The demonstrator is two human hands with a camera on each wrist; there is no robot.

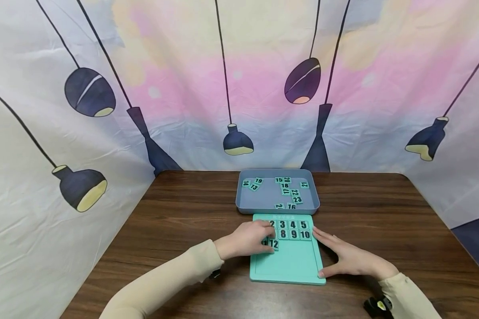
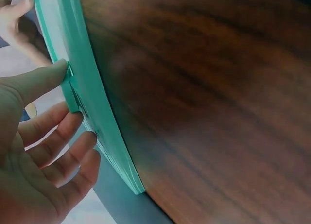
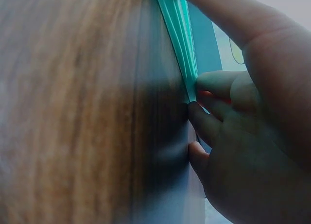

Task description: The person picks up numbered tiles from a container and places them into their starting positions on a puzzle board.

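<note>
A mint-green number board (image 1: pixel 287 266) lies flat on the table with numbered tiles set in rows at its top. My left hand (image 1: pixel 247 239) reaches over the board's left side, partly covering the tiles there. Thumb and index finger pinch the edges of a number tile (image 2: pixel 72 95) in the left wrist view; in the head view they are at the 12 tile (image 1: pixel 274 244). Along the board's right edge rests my right hand (image 1: pixel 349 257), its fingers extended and its thumb at the lower right corner. The right wrist view shows those fingertips (image 3: pixel 199 112) against the board's side.
Behind the board, touching or nearly touching it, stands a grey-blue tray (image 1: pixel 259 201) with several loose number tiles (image 1: pixel 284 185), some turned sideways. All this is on a dark wooden table (image 1: pixel 183 199). A cloth printed with lamps (image 1: pixel 199 88) hangs behind the table.
</note>
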